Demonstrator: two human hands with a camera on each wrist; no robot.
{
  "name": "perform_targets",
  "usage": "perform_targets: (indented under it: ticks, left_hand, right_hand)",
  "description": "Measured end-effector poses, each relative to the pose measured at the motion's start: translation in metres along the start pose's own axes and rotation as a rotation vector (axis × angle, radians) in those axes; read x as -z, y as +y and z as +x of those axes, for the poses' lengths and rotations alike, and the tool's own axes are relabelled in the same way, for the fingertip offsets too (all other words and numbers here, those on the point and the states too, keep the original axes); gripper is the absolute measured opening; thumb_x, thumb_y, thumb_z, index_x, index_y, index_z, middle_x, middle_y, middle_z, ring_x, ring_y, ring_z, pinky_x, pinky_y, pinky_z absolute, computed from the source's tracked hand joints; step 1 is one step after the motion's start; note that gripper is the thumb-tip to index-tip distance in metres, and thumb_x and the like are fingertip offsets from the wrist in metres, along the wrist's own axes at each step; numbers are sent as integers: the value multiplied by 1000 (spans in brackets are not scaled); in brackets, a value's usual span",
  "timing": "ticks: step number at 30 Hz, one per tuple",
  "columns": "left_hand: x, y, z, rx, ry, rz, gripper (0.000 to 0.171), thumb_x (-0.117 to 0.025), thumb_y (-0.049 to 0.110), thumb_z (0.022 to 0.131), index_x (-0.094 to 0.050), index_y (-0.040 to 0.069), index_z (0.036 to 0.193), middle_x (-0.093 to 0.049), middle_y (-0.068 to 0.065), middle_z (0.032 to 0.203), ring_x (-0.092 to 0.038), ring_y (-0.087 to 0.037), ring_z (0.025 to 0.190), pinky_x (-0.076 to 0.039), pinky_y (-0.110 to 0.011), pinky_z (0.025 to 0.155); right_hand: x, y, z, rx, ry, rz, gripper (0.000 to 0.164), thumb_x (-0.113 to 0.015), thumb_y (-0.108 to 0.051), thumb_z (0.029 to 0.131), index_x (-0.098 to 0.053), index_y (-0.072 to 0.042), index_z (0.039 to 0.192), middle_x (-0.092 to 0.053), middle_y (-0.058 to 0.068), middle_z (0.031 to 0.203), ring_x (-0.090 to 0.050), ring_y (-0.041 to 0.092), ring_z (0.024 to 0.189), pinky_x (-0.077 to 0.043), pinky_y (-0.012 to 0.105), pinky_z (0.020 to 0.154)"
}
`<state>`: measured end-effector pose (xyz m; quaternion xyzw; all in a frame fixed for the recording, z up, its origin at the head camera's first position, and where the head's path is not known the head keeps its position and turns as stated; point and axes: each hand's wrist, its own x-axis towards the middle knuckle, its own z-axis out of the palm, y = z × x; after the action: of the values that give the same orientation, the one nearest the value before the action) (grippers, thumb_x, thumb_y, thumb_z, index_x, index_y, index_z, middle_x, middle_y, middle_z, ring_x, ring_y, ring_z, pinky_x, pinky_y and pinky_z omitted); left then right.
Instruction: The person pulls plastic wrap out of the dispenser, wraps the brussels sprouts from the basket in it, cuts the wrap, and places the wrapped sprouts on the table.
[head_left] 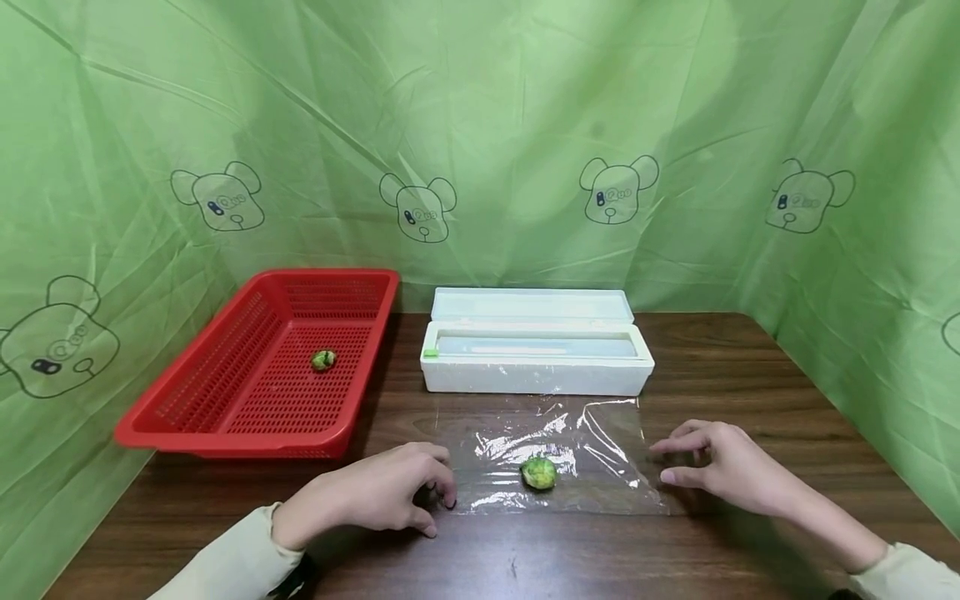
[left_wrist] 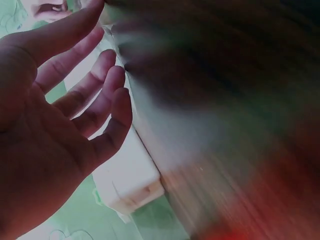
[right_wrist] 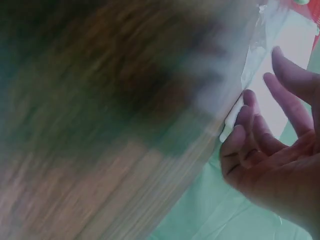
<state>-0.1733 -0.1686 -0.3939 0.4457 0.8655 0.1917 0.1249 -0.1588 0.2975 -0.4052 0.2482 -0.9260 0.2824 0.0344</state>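
A sheet of clear plastic wrap (head_left: 510, 500) lies on the table, stretching forward from a white wrap dispenser box (head_left: 532, 379). On it sits a small round green vegetable (head_left: 538, 472), like a Brussels sprout. My left hand (head_left: 382, 487) is at the sheet's left edge, fingers loosely bent and holding nothing; its palm (left_wrist: 45, 120) shows in the left wrist view. Beyond the right edge, my right hand (head_left: 727, 467) hovers with thumb and fingers apart. The right wrist view shows that hand (right_wrist: 280, 155) with nothing between its fingers.
A red plastic basket (head_left: 352, 392) stands at the left, with a similar green vegetable (head_left: 323, 360) inside. The dispenser's lid (head_left: 532, 305) is raised at the back, and a green slider (head_left: 431, 353) sits at its left end. Green fabric (head_left: 510, 100) surrounds the wooden table.
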Motion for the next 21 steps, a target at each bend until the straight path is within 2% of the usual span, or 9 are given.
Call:
perform_targets:
  ticks: [4, 7, 9, 15, 21]
  left_hand:
    - [-2, -4, -4, -5, 15, -18, 22, -93, 18, 81, -76, 27, 92, -57, 19, 91, -57, -1, 87, -50, -21, 80]
    - [-3, -7, -6, -20, 24, -20, 20, -91, 16, 82, -75, 27, 88, -57, 20, 90, -56, -1, 86, -49, -21, 80]
    - [-3, -8, -7, -36, 29, -18, 20, -90, 14, 84, -75, 27, 85, -56, 20, 89, -56, 0, 86, -49, -20, 79]
    - [-6, -10, -8, -79, 53, 2, 25, -87, 8, 85, -72, 27, 80, -55, 19, 88, -55, -1, 86, -47, -19, 78]
    - [-6, -10, -9, -78, 68, 3, 24, -85, 10, 87, -68, 26, 81, -55, 16, 88, -55, -3, 86, -47, -21, 78]
  right_hand:
    - [-4, -3, -5, 129, -22, 18, 38, -93, -33, 80, -83, -20, 114, -64, -10, 106, -56, 3, 83, -49, 25, 67]
    - [-10, -4, -7, 236, -74, 10, 38, -93, -37, 78, -83, -23, 112, -59, -14, 106, -56, 4, 93, -50, 26, 74]
    - [-14, -4, -8, 275, -88, 6, 34, -93, -36, 78, -84, -24, 108, -57, -16, 104, -54, 3, 91, -49, 26, 73]
    - [-20, 0, -10, 333, -57, 13, 23, -94, -22, 78, -85, -25, 99, -59, -15, 101, -56, 2, 88, -48, 19, 74]
    - [-24, 1, -6, 379, -22, 44, 27, -90, -7, 80, -82, -28, 94, -66, -15, 97, -63, 2, 86, -48, 12, 77]
